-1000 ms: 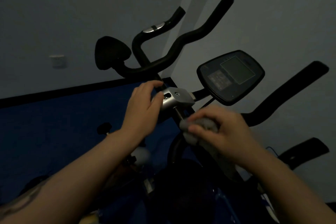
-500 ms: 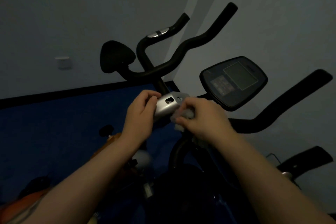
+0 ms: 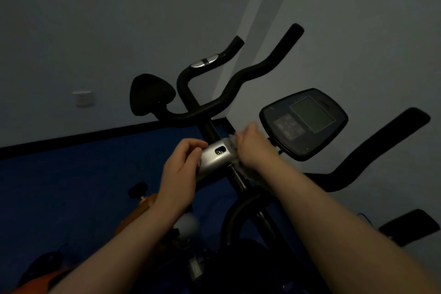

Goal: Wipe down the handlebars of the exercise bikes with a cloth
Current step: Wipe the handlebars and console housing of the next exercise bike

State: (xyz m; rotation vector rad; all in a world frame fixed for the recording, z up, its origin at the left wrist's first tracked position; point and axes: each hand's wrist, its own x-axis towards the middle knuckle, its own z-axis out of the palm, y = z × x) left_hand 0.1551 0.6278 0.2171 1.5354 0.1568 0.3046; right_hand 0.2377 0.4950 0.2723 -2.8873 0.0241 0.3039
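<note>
Between the two hands, at the middle of a dim view from the person's head, a silver clamp block (image 3: 216,156) sits where an exercise bike's black stem meets its handlebars (image 3: 229,93). Left hand (image 3: 180,172) wraps the near left side of that block, fingers (image 3: 191,144) curled over its top edge, apparently to steady the bike while the other hand works. Right hand (image 3: 250,148) presses against the block's right end with its fingers bunched together round a pale grey cloth (image 3: 232,139); only small folds of it show, one just past the fingertips and one below the heel of the hand, so most of the cloth is hidden inside the grip. Holding it wadded like this probably gives a firm pad for rubbing a small metal part. Beyond the left fingers the black bars sweep up and away, with a chrome pulse sensor (image 3: 204,63) on the far grip; these look untouched, so the wipe seems to be at the centre. Right of the cloth hand, nearly touching its knuckles, is a dark console screen (image 3: 304,122), and further right a second set of black bars (image 3: 381,150). Blue floor (image 3: 71,186) lies below the left wrist
</note>
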